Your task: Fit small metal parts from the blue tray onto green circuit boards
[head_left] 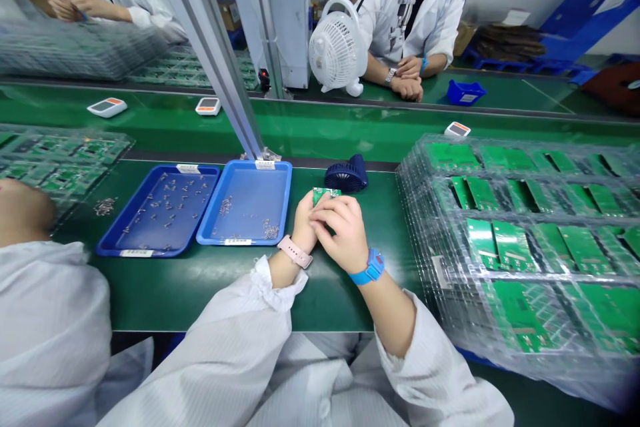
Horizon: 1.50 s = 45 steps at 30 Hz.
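Note:
My left hand, with a pink watch strap at the wrist, is closed around a small green circuit board at its edge. My right hand, wearing a blue wrist strap, is bent over the same board with its fingers drawn together. Whatever its fingertips pinch is hidden. Just beyond the board sits a dark blue handheld fan. Left of my hands is a blue tray with small metal parts in two heaps, and beside it another blue tray with metal parts scattered over its bottom.
Stacked clear plastic trays of green boards fill the right side. A metal post rises behind the blue trays. A co-worker's arm is close on the left. Across the bench are a white fan and a person's hands.

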Each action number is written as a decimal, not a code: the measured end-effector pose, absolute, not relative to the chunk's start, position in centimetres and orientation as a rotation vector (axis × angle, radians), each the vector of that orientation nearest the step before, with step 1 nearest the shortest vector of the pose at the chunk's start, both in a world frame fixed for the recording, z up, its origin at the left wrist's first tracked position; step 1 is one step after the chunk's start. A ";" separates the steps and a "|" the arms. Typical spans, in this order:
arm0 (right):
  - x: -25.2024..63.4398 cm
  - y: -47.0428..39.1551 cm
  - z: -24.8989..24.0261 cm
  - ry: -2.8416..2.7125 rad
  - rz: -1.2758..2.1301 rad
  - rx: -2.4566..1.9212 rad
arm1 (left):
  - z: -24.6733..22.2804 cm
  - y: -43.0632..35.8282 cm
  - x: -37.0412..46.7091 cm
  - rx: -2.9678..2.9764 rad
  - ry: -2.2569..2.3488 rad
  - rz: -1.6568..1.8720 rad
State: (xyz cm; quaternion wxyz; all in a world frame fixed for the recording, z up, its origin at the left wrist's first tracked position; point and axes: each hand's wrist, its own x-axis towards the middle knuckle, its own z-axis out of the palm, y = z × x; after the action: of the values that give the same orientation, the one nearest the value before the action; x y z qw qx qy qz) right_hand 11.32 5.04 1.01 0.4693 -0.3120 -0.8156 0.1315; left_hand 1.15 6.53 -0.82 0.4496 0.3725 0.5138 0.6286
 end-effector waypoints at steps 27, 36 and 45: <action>14.2 8.6 -0.4 -1.880 0.363 -0.951 | -0.9 6.9 0.2 0.653 1.231 1.505; 15.0 9.0 -0.2 -2.004 0.309 -0.890 | -0.8 7.0 0.1 0.636 1.287 1.443; 15.3 9.1 0.0 -2.100 0.272 -0.848 | -0.9 7.0 0.0 0.655 1.346 1.389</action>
State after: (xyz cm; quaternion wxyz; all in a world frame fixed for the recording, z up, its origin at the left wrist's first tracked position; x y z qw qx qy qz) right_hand 15.27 9.11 -0.05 0.4173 -0.3379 -0.8366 0.1083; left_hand -0.01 7.03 -0.91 0.5226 0.2734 0.5620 0.5800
